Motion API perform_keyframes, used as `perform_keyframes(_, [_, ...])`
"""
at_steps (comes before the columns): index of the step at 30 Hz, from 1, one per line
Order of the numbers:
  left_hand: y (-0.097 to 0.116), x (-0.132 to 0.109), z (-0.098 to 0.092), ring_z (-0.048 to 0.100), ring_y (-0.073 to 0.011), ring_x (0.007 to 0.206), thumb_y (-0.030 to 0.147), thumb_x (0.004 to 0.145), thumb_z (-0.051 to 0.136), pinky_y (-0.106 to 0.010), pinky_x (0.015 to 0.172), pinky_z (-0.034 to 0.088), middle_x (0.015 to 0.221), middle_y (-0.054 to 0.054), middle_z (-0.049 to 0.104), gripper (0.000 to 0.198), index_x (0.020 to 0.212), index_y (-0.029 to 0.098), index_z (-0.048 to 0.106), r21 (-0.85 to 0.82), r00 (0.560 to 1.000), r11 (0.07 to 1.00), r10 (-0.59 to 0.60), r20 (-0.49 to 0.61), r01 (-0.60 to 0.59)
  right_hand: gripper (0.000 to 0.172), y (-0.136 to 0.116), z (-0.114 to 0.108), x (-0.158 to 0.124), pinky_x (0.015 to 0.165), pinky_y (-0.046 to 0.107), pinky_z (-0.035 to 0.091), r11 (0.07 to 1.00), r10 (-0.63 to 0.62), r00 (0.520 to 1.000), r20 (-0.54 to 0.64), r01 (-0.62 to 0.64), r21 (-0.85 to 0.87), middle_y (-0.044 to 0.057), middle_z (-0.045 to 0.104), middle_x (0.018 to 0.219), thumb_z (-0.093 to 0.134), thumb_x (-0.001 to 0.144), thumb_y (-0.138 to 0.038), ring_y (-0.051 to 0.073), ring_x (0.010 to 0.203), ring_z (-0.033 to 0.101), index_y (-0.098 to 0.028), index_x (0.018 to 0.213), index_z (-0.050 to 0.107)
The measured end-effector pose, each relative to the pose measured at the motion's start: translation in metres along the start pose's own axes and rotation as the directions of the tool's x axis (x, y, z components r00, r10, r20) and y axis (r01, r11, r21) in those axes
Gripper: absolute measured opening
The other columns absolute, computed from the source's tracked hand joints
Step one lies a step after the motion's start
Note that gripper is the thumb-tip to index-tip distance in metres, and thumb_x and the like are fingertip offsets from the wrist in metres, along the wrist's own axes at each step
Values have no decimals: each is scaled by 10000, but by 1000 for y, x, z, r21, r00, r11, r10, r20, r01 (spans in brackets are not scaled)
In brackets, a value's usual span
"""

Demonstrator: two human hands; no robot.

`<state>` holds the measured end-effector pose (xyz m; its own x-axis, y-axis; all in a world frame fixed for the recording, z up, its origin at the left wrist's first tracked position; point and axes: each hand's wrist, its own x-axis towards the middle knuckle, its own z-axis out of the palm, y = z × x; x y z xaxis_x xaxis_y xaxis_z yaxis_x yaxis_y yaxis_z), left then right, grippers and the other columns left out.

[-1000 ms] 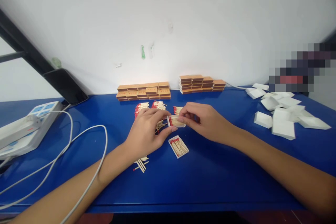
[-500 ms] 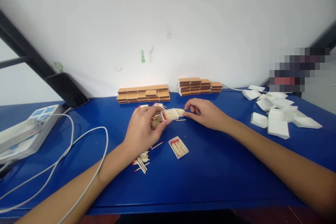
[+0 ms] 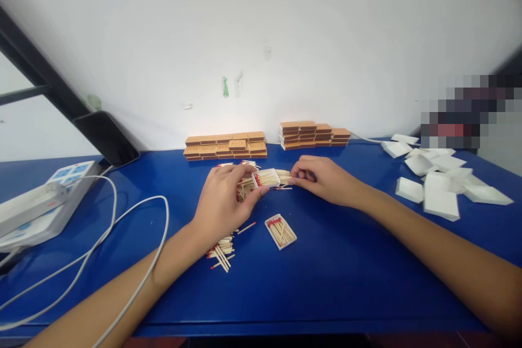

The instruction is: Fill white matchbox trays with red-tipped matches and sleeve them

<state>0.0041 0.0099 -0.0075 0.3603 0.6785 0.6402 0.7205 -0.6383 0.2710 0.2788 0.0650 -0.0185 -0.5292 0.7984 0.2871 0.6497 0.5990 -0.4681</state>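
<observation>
My left hand (image 3: pixel 224 196) grips a white matchbox tray (image 3: pixel 267 178) between thumb and fingers, with red-tipped matches lying in it. At the tray's right end, my right hand (image 3: pixel 316 176) has its thumb and fingers pinched on the pale ends of some matches (image 3: pixel 284 175). Nearer the table's front edge, a second white tray (image 3: pixel 281 231) filled with matches lies on the blue table (image 3: pixel 326 266). Loose matches (image 3: pixel 222 250) are heaped beside and beneath my left hand, which partly hides them.
Orange matchboxes (image 3: pixel 224 147) are stacked against the wall, with another stack (image 3: pixel 312 135) to their right. Several white trays (image 3: pixel 440 201) lie at the right. A power strip (image 3: pixel 44 206), a black phone-like object (image 3: pixel 106 138) and a looping white cable (image 3: pixel 165 228) are at the left.
The view has shifted slightly. A few matches now show loose below the held tray, near my right fingertips. Both hands keep nearly the same pose around the tray.
</observation>
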Motion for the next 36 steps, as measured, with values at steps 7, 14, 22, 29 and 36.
perform_keyframes(7, [-4, 1, 1, 721, -299, 956, 440, 952, 750, -475, 874, 528, 1031, -70, 779, 301, 1136, 216, 673, 37, 998, 999, -27, 48, 25, 277, -4, -14, -1, 637, 297, 420, 1000, -4, 999, -44, 4, 6, 26, 631, 780, 644, 974, -448, 161, 677, 555, -212, 877, 751])
perform_keyframes(14, [-5, 0, 1, 711, -286, 934, 425, 955, 749, -477, 894, 527, 993, -58, 765, 292, 1133, 208, 671, 26, 996, 999, -24, 87, 22, 303, -4, -19, -1, 633, 302, 424, 999, -4, 998, -70, 6, 34, 26, 649, 773, 657, 969, -476, 155, 663, 559, -216, 871, 777])
perform_keyframes(22, [-6, -2, 5, 711, -306, 993, 426, 947, 760, -491, 904, 527, 1064, -68, 778, 334, 1174, 201, 659, 8, 996, 1000, 12, 90, -13, 281, -9, -18, -1, 595, 300, 415, 994, -24, 995, -93, 34, 106, 22, 667, 771, 663, 970, -456, 148, 643, 561, -216, 882, 778])
perform_keyframes(29, [-6, -3, 6, 715, -298, 1004, 446, 950, 755, -489, 924, 529, 1088, -79, 775, 365, 1190, 189, 654, -22, 996, 998, 65, 61, -64, 194, -33, -13, -8, 602, 285, 438, 972, -187, 957, -221, 213, 100, 20, 637, 813, 664, 1000, -355, 132, 652, 543, -214, 935, 781])
perform_keyframes(36, [-2, -4, 6, 708, -293, 1037, 468, 949, 753, -484, 947, 530, 1119, -80, 769, 369, 1183, 199, 659, -56, 995, 997, 60, 81, -56, 193, -37, -2, -13, 662, 288, 456, 940, -342, 919, -194, 335, -71, 44, 631, 902, 614, 1041, -304, 140, 724, 584, -175, 1040, 757])
